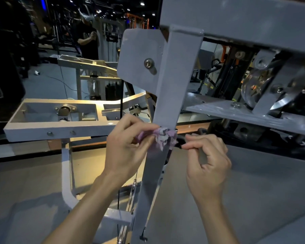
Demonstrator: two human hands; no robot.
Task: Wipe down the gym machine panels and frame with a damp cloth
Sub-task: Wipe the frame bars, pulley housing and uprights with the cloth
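Left hand (125, 147) pinches purple cloth (163, 139) against grey upright (167, 106); right hand (207, 161) fingers pinch its far end. Cloth judged soft, light, bunching; hold both ends.

Purple cloth (163, 139); grey frame (173, 88)

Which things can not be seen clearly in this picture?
- Head view: the rear part of the purple cloth is hidden behind the grey upright post.
- What the right hand pinches: dark, mostly covered by its fingers.
- Whether the cloth in the left hand is damp.
- Upper frame: cut off by the top edge.
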